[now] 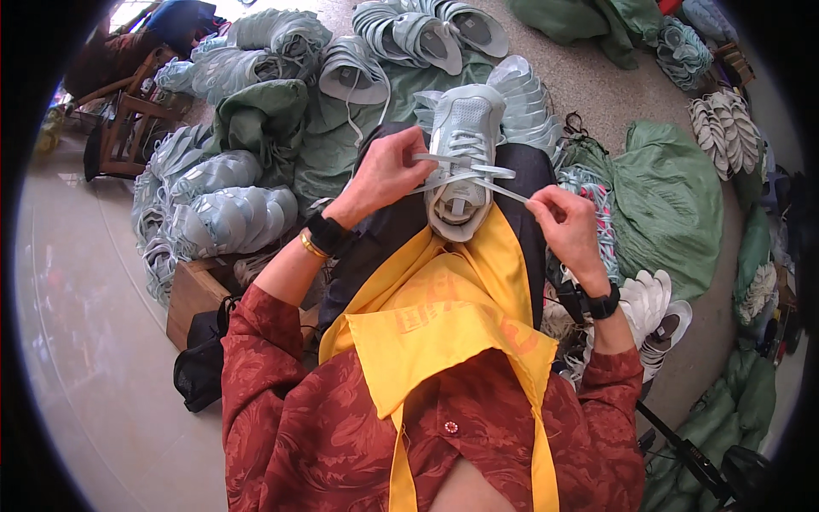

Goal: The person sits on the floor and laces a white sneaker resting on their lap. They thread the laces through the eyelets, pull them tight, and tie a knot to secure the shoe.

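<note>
A pale grey-green sneaker [463, 141] rests on my lap, toe pointing away, over a dark cloth and a yellow apron [435, 316]. My left hand [386, 171] grips the shoe's left side and pinches a flat white lace [465, 177] near the eyelets. My right hand [565, 224] pulls the other lace end out to the right, taut. Both wrists wear black watches.
Stacks of matching pale shoe uppers [213, 213] lie at my left and ahead [426, 34]. Green sacks [674, 205] sit on the right, with white soles [725, 128] beyond. A wooden box [194, 294] and black bag [200, 363] stand by my left elbow.
</note>
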A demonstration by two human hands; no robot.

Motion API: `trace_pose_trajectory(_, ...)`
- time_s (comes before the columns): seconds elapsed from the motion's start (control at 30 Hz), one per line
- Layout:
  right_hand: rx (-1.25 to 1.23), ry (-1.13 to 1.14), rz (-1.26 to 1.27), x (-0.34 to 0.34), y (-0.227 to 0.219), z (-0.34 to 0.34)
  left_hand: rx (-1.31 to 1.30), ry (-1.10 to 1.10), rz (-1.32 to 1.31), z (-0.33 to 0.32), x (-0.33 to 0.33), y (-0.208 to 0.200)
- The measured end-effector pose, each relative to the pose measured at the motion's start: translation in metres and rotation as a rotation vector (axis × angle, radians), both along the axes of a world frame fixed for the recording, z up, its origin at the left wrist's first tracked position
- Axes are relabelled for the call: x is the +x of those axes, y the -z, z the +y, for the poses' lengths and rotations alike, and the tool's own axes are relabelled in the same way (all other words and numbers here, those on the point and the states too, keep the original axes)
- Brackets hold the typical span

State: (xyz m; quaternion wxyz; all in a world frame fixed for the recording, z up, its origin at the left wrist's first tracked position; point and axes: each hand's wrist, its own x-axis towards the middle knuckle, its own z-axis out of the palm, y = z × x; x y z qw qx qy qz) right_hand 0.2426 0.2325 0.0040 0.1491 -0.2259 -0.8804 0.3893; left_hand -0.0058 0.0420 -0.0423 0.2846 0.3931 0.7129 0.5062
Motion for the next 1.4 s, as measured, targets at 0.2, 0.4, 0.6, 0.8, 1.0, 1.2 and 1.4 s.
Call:
trace_pose_trajectory(0.2, -0.278, 0.049, -0.146, 0.021, 0.013, 0.011, -0.020, -0.030, 0.014, 0.003, 0.012, 0.002)
trace_pose_trajectory(0.4, -0.129, 0.064, -0.045, -0.005, 0.007, 0.001, 0.026, -0.092, -0.105, 0.003, 0.012, 0.007)
trace_pose_trajectory(0.6, 0.010, 0.034, 0.011, -0.045, 0.013, -0.008, 0.000, -0.098, 0.026, 0.003, 0.013, 0.007)
trace_pose_trajectory(0.8, -0.240, 0.137, 0.150, -0.050, 0.028, -0.007, -0.033, -0.119, -0.014, -0.011, 0.029, -0.019)
trace_pose_trajectory(1.0, -0.192, 0.038, -0.153, -0.021, 0.011, -0.008, -0.128, 0.076, 0.252, -0.035, 0.031, -0.036)
trace_pose_trajectory(1.2, 0.082, -0.065, -0.014, -0.009, 0.005, -0.020, 0.052, 0.099, 0.501, -0.040, 0.028, -0.035)
trace_pose_trajectory(1.4, 0.066, -0.077, 0.040, -0.011, -0.014, -0.018, 0.008, 0.071, 0.638, -0.044, 0.019, -0.042)
